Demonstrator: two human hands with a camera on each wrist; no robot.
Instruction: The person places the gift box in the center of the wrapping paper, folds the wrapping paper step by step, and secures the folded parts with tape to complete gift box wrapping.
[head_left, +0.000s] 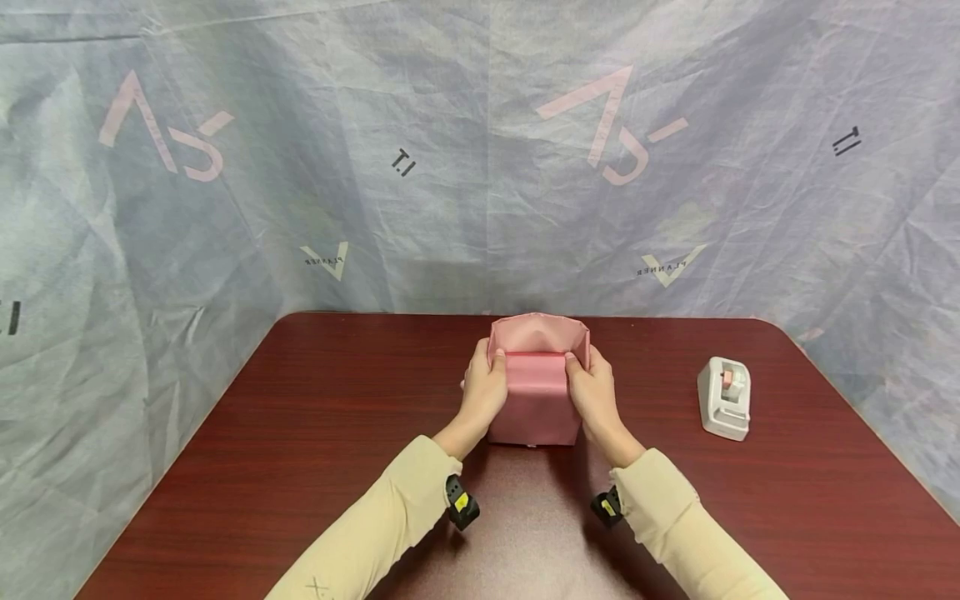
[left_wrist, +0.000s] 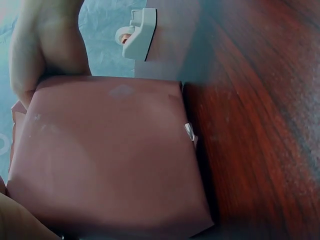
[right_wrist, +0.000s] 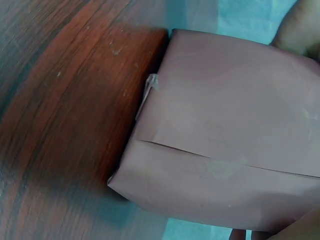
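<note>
A box-shaped pink paper package (head_left: 534,408) stands on the table between my two hands. Its paper rises as an open rim (head_left: 536,333) at the top, with a fold along the near side. My left hand (head_left: 482,392) grips the left side, thumb by the fold; my right hand (head_left: 596,398) holds the right side the same way. Both wrist views show the package's near face, and the right wrist view has a paper seam (right_wrist: 200,154) across it. Clear tape (left_wrist: 189,131) sticks out at the bottom edge. The fingers behind the package are mostly hidden.
A white tape dispenser (head_left: 725,400) with a small roll sits on the right part of the dark red wooden table (head_left: 337,400). Grey printed cloth (head_left: 450,208) hangs behind the table's far edge and along both sides.
</note>
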